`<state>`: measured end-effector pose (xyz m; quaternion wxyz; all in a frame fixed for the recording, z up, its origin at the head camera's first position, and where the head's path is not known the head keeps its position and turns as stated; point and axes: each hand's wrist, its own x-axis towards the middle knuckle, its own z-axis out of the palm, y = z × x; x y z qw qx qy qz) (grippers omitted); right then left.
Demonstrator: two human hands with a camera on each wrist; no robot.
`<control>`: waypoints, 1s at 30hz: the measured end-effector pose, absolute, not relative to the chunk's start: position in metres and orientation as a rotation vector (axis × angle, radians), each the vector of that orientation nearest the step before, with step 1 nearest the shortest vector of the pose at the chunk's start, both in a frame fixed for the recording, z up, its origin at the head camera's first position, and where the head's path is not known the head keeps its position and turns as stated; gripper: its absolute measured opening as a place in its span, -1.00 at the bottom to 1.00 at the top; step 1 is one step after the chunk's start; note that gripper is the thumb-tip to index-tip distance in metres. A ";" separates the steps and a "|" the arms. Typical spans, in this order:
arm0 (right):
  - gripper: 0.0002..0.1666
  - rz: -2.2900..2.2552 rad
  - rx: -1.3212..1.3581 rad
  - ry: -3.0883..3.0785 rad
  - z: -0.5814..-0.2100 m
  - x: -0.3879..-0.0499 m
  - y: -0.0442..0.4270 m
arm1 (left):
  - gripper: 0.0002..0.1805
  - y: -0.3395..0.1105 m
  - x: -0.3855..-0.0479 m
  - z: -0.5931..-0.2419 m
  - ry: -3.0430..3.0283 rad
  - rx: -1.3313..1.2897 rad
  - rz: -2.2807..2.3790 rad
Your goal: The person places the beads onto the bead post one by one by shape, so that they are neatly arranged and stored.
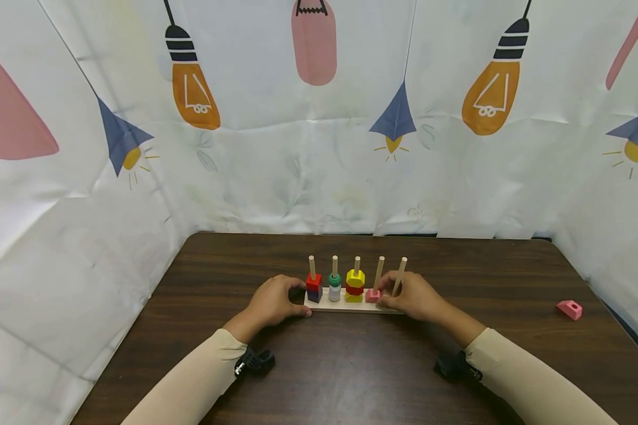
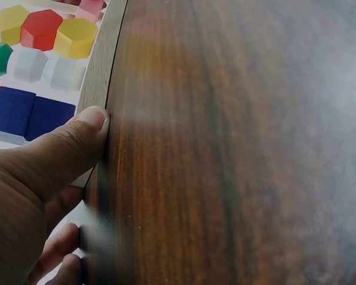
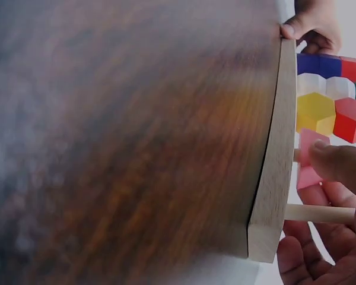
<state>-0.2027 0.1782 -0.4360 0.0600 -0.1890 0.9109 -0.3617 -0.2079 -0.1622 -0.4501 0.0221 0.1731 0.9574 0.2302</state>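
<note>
A wooden peg board (image 1: 331, 306) with several upright pegs lies on the table. My left hand (image 1: 274, 300) grips its left end, with the thumb (image 2: 77, 139) on the front edge. Around the fourth peg, my right hand (image 1: 416, 297) pinches a pink block (image 3: 309, 157), which sits slightly above the base in the right wrist view. The left peg bears a red block (image 1: 313, 282) over dark blue ones. Beside it are a green piece (image 1: 334, 280) over white ones, then yellow and red hexagonal blocks (image 1: 355, 278). The rightmost peg (image 1: 400, 276) is bare.
Another pink block (image 1: 570, 309) lies apart on the right side of the dark wooden table (image 1: 351, 366). A white printed curtain (image 1: 298, 171) hangs behind the table and along both sides.
</note>
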 end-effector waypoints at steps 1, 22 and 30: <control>-0.75 -1.088 -0.570 2.757 -0.436 -0.203 0.178 | -0.36 -0.162 -0.208 -0.450 2.968 0.539 0.712; -0.65 -0.968 -0.523 2.918 -0.428 -0.183 0.250 | -0.37 -0.162 -0.208 -0.451 2.963 0.522 0.726; -0.57 -0.962 -0.388 2.991 -0.416 -0.168 0.297 | -0.39 -0.162 -0.208 -0.450 2.960 0.520 0.729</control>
